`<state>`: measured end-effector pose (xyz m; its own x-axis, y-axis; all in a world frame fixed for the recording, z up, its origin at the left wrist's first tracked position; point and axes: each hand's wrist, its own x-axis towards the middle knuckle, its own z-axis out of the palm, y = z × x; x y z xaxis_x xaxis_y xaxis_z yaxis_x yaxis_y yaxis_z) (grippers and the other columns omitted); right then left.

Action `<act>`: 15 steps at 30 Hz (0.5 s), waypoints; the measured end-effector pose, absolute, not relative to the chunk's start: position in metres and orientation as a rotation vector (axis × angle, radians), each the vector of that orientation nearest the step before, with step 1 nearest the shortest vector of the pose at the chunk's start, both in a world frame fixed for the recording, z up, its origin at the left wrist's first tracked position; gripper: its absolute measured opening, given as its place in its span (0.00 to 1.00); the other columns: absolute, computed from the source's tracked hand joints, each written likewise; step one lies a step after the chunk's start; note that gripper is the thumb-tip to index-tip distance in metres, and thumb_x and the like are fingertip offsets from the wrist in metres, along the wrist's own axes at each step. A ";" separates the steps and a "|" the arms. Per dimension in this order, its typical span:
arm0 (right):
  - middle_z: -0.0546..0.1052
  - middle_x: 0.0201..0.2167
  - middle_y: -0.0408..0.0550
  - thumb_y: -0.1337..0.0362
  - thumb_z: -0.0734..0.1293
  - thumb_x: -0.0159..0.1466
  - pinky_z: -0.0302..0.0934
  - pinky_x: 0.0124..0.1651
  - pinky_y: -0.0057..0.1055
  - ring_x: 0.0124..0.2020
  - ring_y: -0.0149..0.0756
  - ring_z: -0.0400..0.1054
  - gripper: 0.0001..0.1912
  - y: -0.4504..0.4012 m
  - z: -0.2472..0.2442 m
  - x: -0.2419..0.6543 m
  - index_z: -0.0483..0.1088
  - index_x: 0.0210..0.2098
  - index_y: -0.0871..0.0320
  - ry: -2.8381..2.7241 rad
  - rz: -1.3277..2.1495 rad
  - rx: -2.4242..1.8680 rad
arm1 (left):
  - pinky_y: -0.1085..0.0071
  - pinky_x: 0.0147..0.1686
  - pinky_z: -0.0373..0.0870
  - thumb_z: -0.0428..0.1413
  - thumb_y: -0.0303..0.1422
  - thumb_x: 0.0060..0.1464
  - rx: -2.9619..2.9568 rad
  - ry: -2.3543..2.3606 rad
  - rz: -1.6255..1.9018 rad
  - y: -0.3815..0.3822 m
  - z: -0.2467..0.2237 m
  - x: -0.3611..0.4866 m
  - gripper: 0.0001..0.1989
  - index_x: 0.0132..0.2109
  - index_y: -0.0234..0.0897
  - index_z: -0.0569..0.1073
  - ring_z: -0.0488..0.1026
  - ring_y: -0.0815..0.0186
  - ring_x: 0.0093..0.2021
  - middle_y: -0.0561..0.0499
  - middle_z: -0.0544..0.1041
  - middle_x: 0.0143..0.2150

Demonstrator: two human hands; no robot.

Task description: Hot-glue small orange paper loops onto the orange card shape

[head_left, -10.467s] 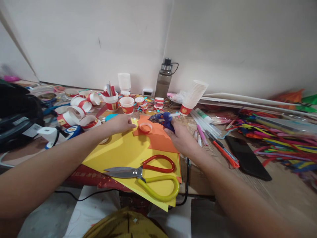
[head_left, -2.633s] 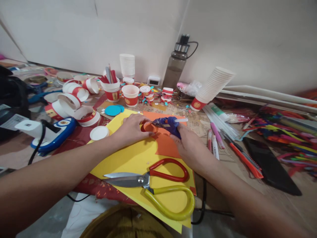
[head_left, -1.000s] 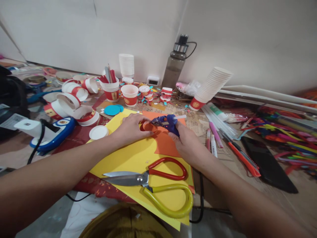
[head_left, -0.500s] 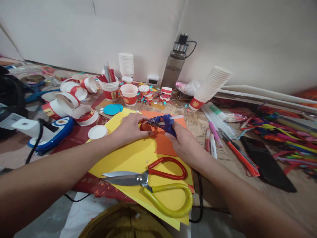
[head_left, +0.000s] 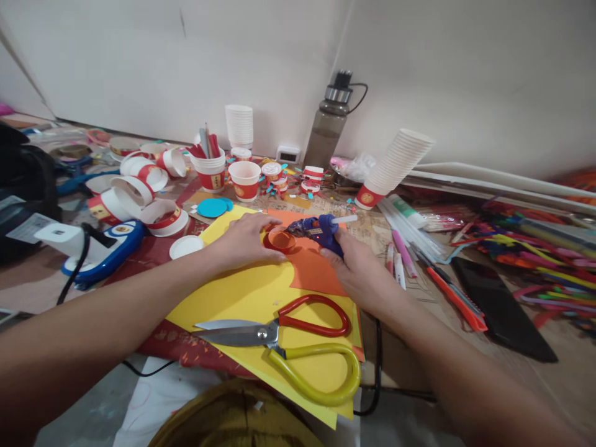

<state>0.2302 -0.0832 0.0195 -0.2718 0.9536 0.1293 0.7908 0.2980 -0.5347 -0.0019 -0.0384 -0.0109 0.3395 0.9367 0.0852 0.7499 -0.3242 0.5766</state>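
Note:
My right hand (head_left: pixel 351 257) is wrapped round the handle of a blue hot glue gun (head_left: pixel 321 231), whose white glue stick juts out at the back. The gun's nozzle end is at the rim of a short red paper-cup ring (head_left: pixel 282 241) with orange inside. Curled round the ring's left side, my left hand (head_left: pixel 249 240) steadies it on the orange paper (head_left: pixel 316 270). Yellow sheets (head_left: pixel 218 301) lie under that. Large scissors (head_left: pixel 267 335) with one red and one yellow handle rest on the sheets, closer to me.
Cut cup rings (head_left: pixel 162 217), a white disc (head_left: pixel 186 247) and blue discs (head_left: pixel 213 207) lie to the left. Behind stand a cup of pencils (head_left: pixel 209 171), stacked cups (head_left: pixel 395 167) and a bottle (head_left: pixel 328 121). On the right are a cutter (head_left: pixel 456 298) and a phone (head_left: pixel 503 307).
My right hand has drawn the glue gun slightly to the right, so more of the ring's orange inside shows. My left hand has stayed at the ring.

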 end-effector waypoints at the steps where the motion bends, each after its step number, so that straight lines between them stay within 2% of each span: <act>1: 0.77 0.39 0.54 0.63 0.60 0.67 0.60 0.37 0.31 0.37 0.41 0.69 0.11 -0.083 0.020 0.230 0.68 0.46 0.60 -2.147 0.513 -1.553 | 0.53 0.61 0.60 0.67 0.48 0.38 2.181 1.468 0.543 -0.038 -0.010 -0.005 0.41 0.60 0.40 0.70 0.64 0.47 0.62 0.43 0.71 0.61; 4: 0.76 0.38 0.54 0.64 0.60 0.67 0.59 0.37 0.31 0.36 0.40 0.68 0.10 -0.084 0.021 0.231 0.68 0.44 0.60 -2.157 0.509 -1.564 | 0.54 0.62 0.60 0.66 0.49 0.38 2.201 1.353 0.492 -0.033 -0.006 -0.015 0.45 0.63 0.41 0.66 0.63 0.48 0.64 0.43 0.67 0.65; 7: 0.76 0.38 0.53 0.64 0.60 0.67 0.58 0.37 0.31 0.36 0.39 0.68 0.09 -0.084 0.021 0.230 0.67 0.43 0.60 -2.158 0.521 -1.576 | 0.59 0.61 0.63 0.60 0.48 0.48 2.119 1.338 0.557 -0.026 -0.003 -0.022 0.34 0.61 0.41 0.69 0.67 0.52 0.62 0.45 0.69 0.63; 10: 0.76 0.39 0.54 0.64 0.60 0.67 0.58 0.37 0.31 0.37 0.39 0.69 0.09 -0.084 0.021 0.230 0.67 0.44 0.60 -2.159 0.526 -1.582 | 0.64 0.58 0.66 0.55 0.41 0.55 2.071 1.472 0.649 -0.017 -0.002 -0.023 0.23 0.56 0.37 0.73 0.71 0.57 0.57 0.46 0.74 0.59; 15: 0.76 0.38 0.53 0.65 0.60 0.66 0.56 0.36 0.30 0.37 0.39 0.69 0.08 -0.085 0.020 0.231 0.67 0.43 0.59 -2.166 0.520 -1.559 | 0.68 0.56 0.67 0.51 0.33 0.58 2.145 1.625 0.653 -0.002 -0.010 -0.018 0.20 0.55 0.33 0.73 0.74 0.59 0.53 0.44 0.77 0.55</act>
